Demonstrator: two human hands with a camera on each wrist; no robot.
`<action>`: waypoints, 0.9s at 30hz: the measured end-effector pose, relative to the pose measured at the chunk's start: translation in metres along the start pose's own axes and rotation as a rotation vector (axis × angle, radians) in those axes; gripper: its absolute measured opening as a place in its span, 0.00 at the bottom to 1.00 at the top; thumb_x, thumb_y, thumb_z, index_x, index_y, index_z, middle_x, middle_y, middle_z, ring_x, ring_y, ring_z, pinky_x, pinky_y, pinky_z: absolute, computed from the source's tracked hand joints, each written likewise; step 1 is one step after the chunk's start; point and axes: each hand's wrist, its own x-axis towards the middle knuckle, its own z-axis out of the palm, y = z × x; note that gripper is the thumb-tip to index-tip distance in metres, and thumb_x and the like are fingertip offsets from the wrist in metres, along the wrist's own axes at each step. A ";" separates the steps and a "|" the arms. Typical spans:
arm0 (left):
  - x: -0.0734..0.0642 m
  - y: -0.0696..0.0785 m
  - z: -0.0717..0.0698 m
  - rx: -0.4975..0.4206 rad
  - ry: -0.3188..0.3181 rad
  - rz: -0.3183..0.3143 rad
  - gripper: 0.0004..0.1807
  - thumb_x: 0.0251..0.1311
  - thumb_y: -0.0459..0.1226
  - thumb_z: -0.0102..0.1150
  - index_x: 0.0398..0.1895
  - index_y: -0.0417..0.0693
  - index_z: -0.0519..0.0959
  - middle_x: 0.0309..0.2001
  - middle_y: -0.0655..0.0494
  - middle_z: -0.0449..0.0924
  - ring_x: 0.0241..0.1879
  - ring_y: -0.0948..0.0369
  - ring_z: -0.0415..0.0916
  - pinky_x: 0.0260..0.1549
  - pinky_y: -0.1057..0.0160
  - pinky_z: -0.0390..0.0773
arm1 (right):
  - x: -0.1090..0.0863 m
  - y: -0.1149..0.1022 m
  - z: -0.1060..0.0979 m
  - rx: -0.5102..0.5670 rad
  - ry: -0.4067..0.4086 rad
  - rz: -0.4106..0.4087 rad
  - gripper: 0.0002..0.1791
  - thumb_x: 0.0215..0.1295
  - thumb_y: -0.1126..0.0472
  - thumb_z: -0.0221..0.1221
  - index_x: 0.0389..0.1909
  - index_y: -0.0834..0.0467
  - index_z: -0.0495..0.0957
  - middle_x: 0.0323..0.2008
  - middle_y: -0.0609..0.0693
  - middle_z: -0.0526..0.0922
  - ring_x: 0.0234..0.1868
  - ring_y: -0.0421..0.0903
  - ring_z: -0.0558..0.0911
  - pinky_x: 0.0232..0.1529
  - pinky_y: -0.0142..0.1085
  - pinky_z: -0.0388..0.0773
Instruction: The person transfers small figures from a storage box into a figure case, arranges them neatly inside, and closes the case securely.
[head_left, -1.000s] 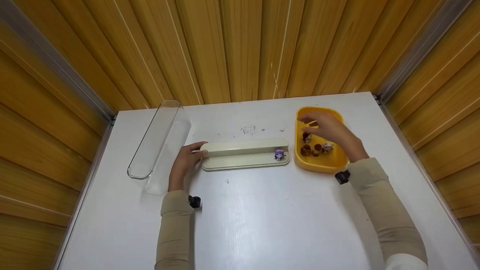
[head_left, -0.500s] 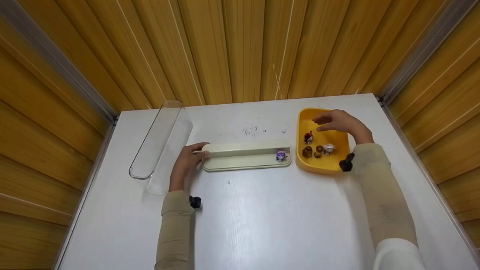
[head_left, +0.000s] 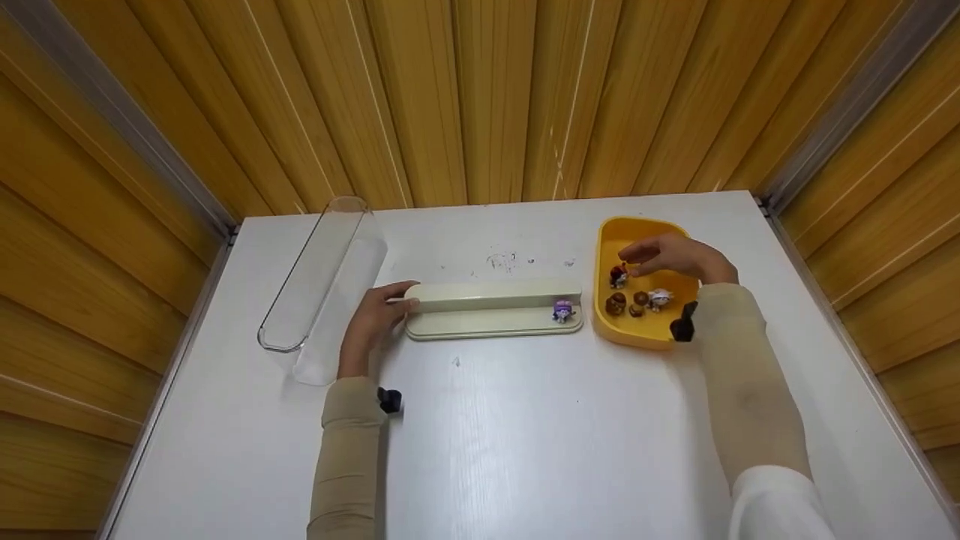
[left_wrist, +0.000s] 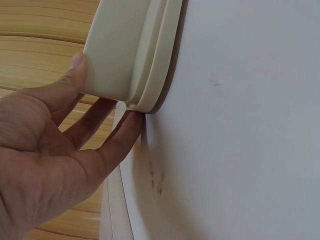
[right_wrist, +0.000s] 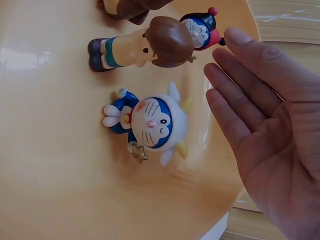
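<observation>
My left hand (head_left: 373, 319) grips the left end of a long cream stepped display base (head_left: 480, 324), thumb on one side and fingers on the other in the left wrist view. A purple-hatted figurine (head_left: 562, 312) stands at the base's right end. Over a yellow tray (head_left: 637, 337) my right hand (head_left: 671, 256) reaches, its fingers fairly straight. Its thumb tip is right at the hat of a red-and-black-capped figurine (right_wrist: 202, 30). Nearby in the tray are a white-hooded figurine (right_wrist: 160, 122), a brown-haired figurine (right_wrist: 167, 45) and another brown figurine (head_left: 616, 303).
A clear plastic cover (head_left: 311, 281) lies at the left on the white table (head_left: 480, 435). Wood-patterned walls (head_left: 487, 105) enclose the table at the back and both sides.
My right hand has shifted within the tray, first to the right, then back down toward the red-and-black-capped figurine. The left hand keeps its place on the base.
</observation>
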 end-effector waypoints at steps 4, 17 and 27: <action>0.000 0.001 0.000 -0.019 0.010 -0.008 0.25 0.70 0.34 0.63 0.69 0.44 0.75 0.67 0.42 0.73 0.66 0.48 0.73 0.67 0.51 0.71 | 0.002 -0.002 0.000 0.026 -0.025 0.011 0.31 0.73 0.59 0.62 0.72 0.63 0.68 0.71 0.63 0.69 0.70 0.62 0.69 0.74 0.60 0.58; -0.002 0.001 0.001 0.002 0.015 -0.012 0.25 0.69 0.36 0.63 0.68 0.45 0.76 0.67 0.43 0.74 0.65 0.49 0.73 0.67 0.51 0.71 | 0.008 -0.002 0.007 -0.019 -0.016 -0.014 0.25 0.71 0.61 0.63 0.67 0.60 0.76 0.65 0.59 0.77 0.66 0.58 0.73 0.73 0.58 0.61; -0.001 0.002 0.002 0.003 0.025 -0.014 0.25 0.69 0.37 0.64 0.68 0.47 0.76 0.66 0.43 0.75 0.64 0.49 0.75 0.65 0.48 0.73 | 0.012 -0.006 0.009 -0.058 -0.013 -0.038 0.25 0.71 0.61 0.64 0.67 0.60 0.76 0.63 0.60 0.79 0.66 0.59 0.73 0.73 0.57 0.62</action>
